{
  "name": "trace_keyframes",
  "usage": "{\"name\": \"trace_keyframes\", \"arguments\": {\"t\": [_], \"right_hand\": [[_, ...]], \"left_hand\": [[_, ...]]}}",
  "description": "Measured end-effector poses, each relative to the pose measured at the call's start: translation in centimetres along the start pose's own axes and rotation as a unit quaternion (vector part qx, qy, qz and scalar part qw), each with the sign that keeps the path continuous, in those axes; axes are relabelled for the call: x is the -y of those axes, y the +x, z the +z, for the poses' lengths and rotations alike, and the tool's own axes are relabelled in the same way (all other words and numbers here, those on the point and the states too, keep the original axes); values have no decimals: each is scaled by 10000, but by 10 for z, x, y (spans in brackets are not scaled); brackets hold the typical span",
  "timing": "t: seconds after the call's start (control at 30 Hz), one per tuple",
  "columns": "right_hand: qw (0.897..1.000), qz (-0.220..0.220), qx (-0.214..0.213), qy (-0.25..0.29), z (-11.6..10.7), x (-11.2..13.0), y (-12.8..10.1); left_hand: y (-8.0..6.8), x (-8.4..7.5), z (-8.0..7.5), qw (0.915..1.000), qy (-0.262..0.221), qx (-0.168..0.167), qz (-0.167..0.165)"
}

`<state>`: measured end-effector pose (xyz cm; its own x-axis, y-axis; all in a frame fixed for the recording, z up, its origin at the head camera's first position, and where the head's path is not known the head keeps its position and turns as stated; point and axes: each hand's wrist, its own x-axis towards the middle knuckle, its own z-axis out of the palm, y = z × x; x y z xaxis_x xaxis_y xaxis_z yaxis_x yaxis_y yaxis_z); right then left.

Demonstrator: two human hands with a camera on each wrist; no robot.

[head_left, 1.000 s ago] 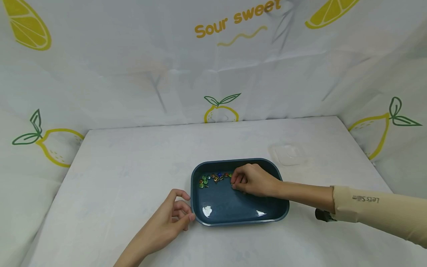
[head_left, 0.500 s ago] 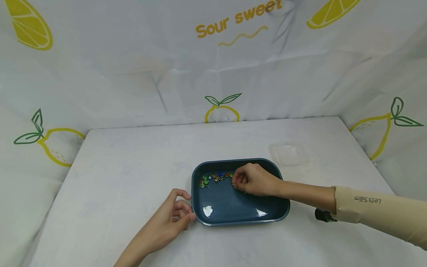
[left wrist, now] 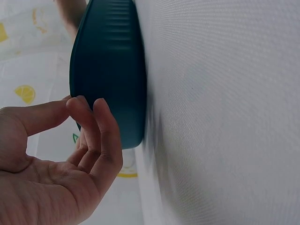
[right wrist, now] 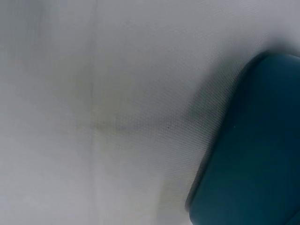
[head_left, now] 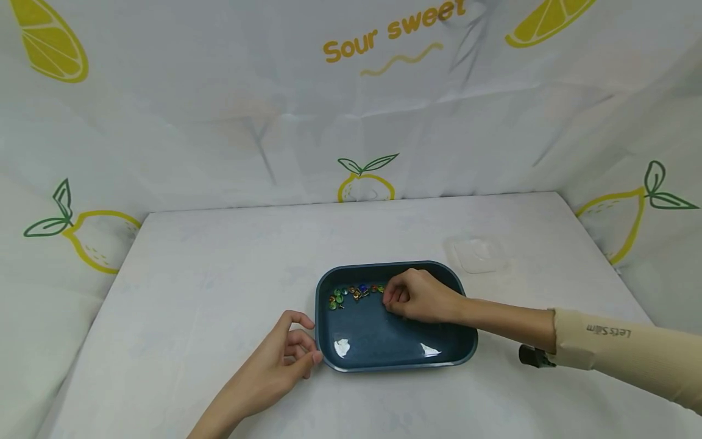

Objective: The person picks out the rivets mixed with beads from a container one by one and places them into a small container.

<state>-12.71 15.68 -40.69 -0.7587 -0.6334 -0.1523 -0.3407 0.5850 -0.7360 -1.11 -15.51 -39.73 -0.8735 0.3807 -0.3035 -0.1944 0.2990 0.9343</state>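
Note:
In the head view my right hand [head_left: 419,297] reaches down inside a dark blue-green tray [head_left: 384,369], its fingers curled and thumb against index finger. It pinches a small tack at the tips, mostly hidden by the fingers. Left of those fingertips, small shiny tacks with green, blue and amber heads and gold-coloured stems, such as a green tack [head_left: 333,305] and a blue one [head_left: 362,288], lie along the tray's far side and left corner. My left hand [head_left: 287,360] is loosely bent at the tray's left end. In the left wrist view its fingertips touch the tray's outer wall [left wrist: 110,61] near the rim.
A clear plastic container [head_left: 478,255] sits on the white-covered table [head_left: 230,268] behind the tray, to its right. A lemon-printed cloth [head_left: 219,122] hangs at the back and sides. The right wrist view has only the tray's outside [right wrist: 258,150] and the cloth.
Both hands and the tray stay in nearly the same place. The whole head view has shifted a few pixels to the right. The tacks look unmoved.

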Motion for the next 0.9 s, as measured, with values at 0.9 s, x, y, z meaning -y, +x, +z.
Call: {"name": "trace_keyframes", "arguments": {"t": [0.9], "right_hand": [[9996,-216,162,-56,-5,8,1]], "left_hand": [[1,0,0,10000,-62,20,-53]]}}
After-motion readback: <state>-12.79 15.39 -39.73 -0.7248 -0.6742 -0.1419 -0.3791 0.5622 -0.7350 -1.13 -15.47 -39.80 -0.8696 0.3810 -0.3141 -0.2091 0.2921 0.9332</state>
